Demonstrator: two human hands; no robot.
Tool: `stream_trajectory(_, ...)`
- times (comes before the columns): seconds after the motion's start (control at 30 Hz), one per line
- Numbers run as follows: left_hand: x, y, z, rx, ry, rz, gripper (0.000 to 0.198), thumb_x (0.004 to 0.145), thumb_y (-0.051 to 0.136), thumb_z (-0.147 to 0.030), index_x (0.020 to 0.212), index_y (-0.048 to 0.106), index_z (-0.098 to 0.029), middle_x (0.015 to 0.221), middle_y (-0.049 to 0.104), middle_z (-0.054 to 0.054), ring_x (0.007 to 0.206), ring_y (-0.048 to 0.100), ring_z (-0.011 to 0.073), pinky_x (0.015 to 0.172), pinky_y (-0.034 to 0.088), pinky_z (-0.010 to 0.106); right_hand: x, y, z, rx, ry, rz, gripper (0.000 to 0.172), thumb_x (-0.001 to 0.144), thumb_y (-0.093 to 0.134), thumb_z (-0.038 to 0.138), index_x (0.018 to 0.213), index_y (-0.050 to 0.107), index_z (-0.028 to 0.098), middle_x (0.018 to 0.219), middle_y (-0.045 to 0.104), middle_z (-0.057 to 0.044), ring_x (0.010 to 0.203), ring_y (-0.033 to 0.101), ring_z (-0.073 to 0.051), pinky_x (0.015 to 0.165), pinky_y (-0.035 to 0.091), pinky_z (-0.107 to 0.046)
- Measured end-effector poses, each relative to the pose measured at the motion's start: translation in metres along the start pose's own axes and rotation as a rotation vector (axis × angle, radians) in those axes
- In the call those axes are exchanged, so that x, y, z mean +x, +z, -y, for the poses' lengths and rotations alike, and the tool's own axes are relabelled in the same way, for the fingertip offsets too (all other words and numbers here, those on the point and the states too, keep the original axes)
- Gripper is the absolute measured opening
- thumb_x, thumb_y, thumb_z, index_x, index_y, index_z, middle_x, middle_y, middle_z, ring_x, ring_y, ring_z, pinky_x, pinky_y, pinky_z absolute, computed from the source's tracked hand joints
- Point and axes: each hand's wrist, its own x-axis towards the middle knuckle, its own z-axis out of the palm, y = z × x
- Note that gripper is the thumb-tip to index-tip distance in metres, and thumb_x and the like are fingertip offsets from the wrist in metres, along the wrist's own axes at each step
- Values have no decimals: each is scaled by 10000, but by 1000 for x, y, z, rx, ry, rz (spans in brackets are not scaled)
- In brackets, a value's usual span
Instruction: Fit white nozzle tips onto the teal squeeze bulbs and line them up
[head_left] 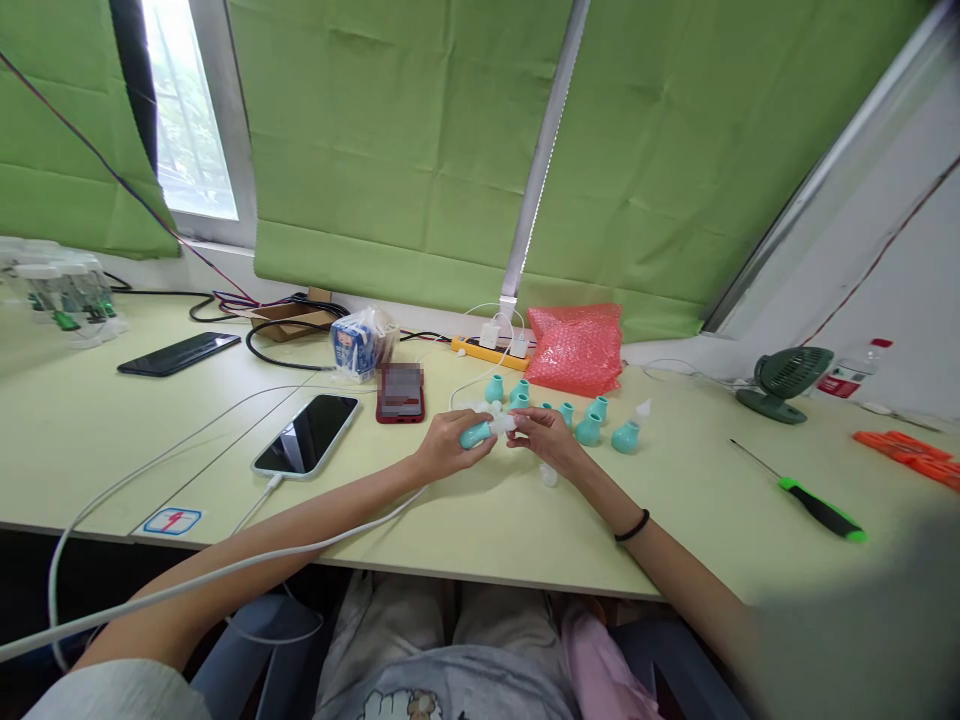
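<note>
Grey shirt (480,682), teal bulb (474,436) in left hand (441,447), translucent piece (502,425) (whitish) beside it

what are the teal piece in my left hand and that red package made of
The teal piece: probably rubber or silicone, judging by its smooth, faintly shiny surface, though hard plastic is possible. The red package: likely plastic bubble wrap, glossy, with small bumps and creases.

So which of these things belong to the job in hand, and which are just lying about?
Likely part of the job:
teal piece in the left fingers
whitish piece at the right fingers
similar teal pieces nearby

Probably just lying about:
phones
screwdriver
green fan
red bubble-wrap pouch
red-capped bottle
</note>
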Motion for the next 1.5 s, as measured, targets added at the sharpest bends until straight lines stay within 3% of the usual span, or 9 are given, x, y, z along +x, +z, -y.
stream_trajectory(0.17,2,-2,-12,-28,-10,-50,268,726,480,-327,927,527,-155,868,598,55,798,544,137,734,400,230,0,8,4,7,-64,-38,230,611,623,331,774,634,169,630,585,-9,556,545,-115,514,486,-295)
stream_trajectory(0.27,3,-5,-17,-71,-53,43,306,752,443,-327,1009,475,-163,922,573,51,845,524,146,753,395,247,1,9,9,-82,-107,-120,281,621,599,378,776,627,144,618,581,-24,526,535,-125,491,469,-301)
stream_trajectory(0.4,5,-6,-11,-156,-98,137,343,781,386,-312,1093,419,-173,949,544,56,833,504,134,678,423,227,-3,-3,21,-393,-372,-434,296,680,516,415,711,612,136,557,534,-15,448,458,-95,448,403,-254)
stream_trajectory(0.53,12,-6,8,-83,-98,94,229,767,386,-256,867,560,-144,879,542,61,770,497,117,616,422,201,-8,-25,39,-1045,-670,-770,359,729,427,409,512,536,145,484,469,-9,477,404,-94,509,342,-235)
stream_trajectory(0.73,19,-11,26,213,-142,246,189,699,438,-233,666,602,-148,649,556,36,697,486,139,587,384,224,-3,-56,53,-1680,-410,-961,334,720,396,352,503,542,144,517,522,-44,505,436,-122,480,255,-228)
stream_trajectory(0.87,16,-11,25,322,-107,400,205,659,485,-325,707,606,-167,636,564,33,736,490,173,566,369,232,-1,-65,52,-1757,-124,-876,272,669,454,363,586,607,153,571,556,-75,563,489,-172,480,276,-244)
stream_trajectory(1.13,10,-6,25,365,-40,577,218,646,506,-325,788,602,-189,794,584,45,753,529,179,603,383,242,-3,-64,54,-1714,-25,-879,229,620,499,364,623,625,173,631,573,-71,623,515,-200,527,336,-276)
stream_trajectory(1.37,10,-4,29,335,25,574,206,683,463,-214,849,585,-198,831,570,41,782,520,165,635,391,232,-1,-50,46,-1659,-574,-830,188,695,448,254,697,600,143,728,546,-80,739,489,-182,609,356,-262)
stream_trajectory(1.5,10,-1,31,353,43,546,238,666,458,-159,875,572,-177,814,551,56,830,481,183,699,391,258,-3,-21,26,-1571,-681,-308,160,715,446,217,720,591,149,703,541,-60,677,490,-139,613,369,-234)
